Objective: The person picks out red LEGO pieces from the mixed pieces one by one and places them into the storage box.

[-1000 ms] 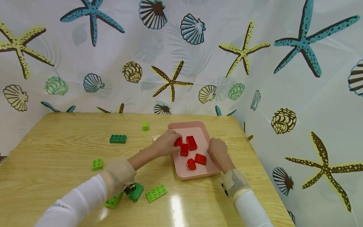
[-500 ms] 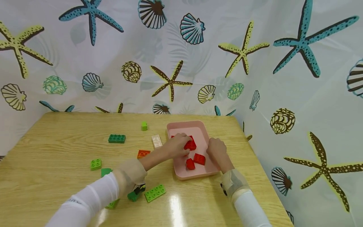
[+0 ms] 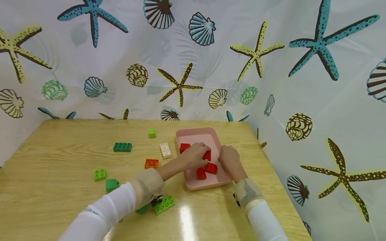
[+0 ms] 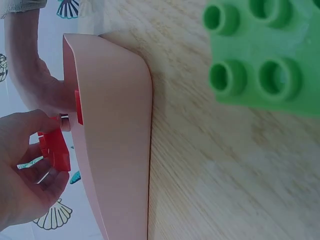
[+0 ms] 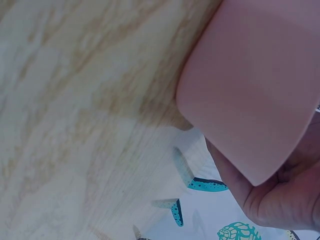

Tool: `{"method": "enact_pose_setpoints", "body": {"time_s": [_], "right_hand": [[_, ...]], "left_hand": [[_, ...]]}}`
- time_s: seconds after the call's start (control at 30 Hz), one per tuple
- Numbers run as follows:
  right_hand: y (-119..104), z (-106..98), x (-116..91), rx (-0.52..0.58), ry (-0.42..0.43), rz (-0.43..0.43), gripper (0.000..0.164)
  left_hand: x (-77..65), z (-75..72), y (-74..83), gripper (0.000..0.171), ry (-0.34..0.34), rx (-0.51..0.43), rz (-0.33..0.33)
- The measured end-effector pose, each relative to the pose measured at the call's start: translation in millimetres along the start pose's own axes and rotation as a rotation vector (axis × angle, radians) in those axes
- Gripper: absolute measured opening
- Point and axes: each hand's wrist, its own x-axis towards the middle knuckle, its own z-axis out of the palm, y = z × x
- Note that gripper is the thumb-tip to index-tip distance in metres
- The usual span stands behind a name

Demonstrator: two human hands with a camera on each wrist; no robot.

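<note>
A pink tray (image 3: pixel 209 185) stands on the table's right half with several red toy bricks in it. My left hand (image 3: pixel 196 156) is over the tray and pinches a red brick (image 4: pixel 56 150) between thumb and fingers; the left wrist view shows it above the rim. Most of that brick is hidden by the hand in the head view. Another red brick (image 3: pixel 185 147) lies by the tray's left wall, and a red brick (image 3: pixel 210 168) and a small red piece (image 3: pixel 201 173) lie nearer me. My right hand (image 3: pixel 230 160) grips the tray's right wall (image 5: pixel 250 85), curled over its rim.
Left of the tray lie a white brick (image 3: pixel 165 150), an orange brick (image 3: pixel 151 163), a dark green brick (image 3: pixel 122 147) and light green bricks (image 3: pixel 100 174), (image 3: pixel 151 133). A long light green brick (image 3: pixel 164 205) is near my left forearm, which partly covers other green pieces.
My left hand has moved right across the tray, from the brick at the left wall to one nearer the middle, which it now holds. The right hand has stayed on the tray.
</note>
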Motion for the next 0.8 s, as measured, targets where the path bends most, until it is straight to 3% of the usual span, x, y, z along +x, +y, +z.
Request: {"method": "enact_pose_setpoints", "body": {"time_s": [0.13, 0.8], "right_hand": [[1, 1, 1, 0.003, 0.025, -0.012, 0.008], [2, 1, 1, 0.026, 0.071, -0.022, 0.007]], "left_hand": [[5.0, 5.4, 3.4, 0.035, 0.005, 0.025, 0.031], [19.9, 20.0, 8.2, 0.030, -0.029, 0.045, 0.027]]}}
